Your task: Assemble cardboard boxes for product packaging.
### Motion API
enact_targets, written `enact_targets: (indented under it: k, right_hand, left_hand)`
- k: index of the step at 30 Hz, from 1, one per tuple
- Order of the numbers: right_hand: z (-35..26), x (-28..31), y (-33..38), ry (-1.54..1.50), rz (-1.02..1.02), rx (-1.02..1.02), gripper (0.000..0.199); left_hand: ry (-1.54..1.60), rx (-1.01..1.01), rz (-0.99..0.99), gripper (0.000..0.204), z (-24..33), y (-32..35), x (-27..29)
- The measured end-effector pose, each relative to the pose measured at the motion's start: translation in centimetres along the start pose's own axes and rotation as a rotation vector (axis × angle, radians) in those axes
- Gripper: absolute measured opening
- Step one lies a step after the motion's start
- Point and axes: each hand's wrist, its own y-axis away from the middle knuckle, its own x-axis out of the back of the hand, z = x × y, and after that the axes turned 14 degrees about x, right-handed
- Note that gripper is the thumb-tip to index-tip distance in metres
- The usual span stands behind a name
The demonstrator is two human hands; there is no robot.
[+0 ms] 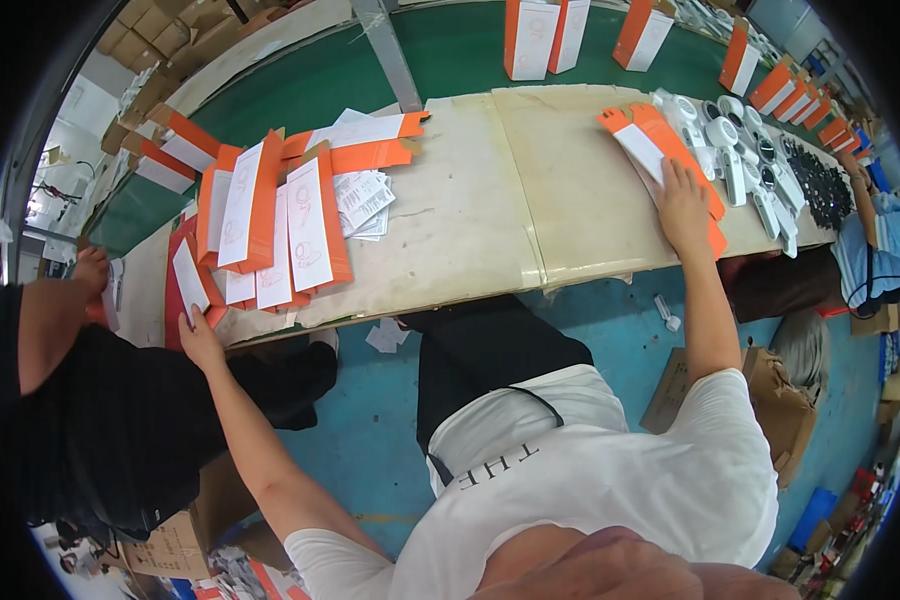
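My left hand [199, 338] reaches to the table's near left edge and pinches a flat orange and white box [189, 283] at the end of a fanned pile of such boxes [270, 225]. My right hand [682, 203] lies palm down, fingers spread, on a small stack of flat orange and white boxes [660, 150] at the right of the table. Just beyond that stack lie several white handheld devices [735, 155].
A cream table [490, 215] spans the view, with folded paper leaflets [365, 200] at its middle left. Upright orange boxes [545, 35] stand behind it. A person in black [90, 400] works at my left. Cardboard cartons [770, 400] sit on the blue floor.
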Motion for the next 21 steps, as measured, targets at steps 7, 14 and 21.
enact_targets:
  k: [7,14,21]
  right_hand:
    - [-10.3,13.2,-0.2,-0.46,0.63,0.317,0.046]
    - [-23.2,14.6,4.3,-1.069,0.343,0.822,0.05]
    - [-24.7,15.6,1.8,-2.266,-0.328,0.628,0.052]
  left_hand:
    - [0.746,-0.065,-0.493,0.052,15.3,22.6,2.4]
    - [1.216,0.05,-0.65,0.027,18.0,32.5,1.8]
    - [0.516,-0.417,-0.523,0.027,16.0,33.7,5.7]
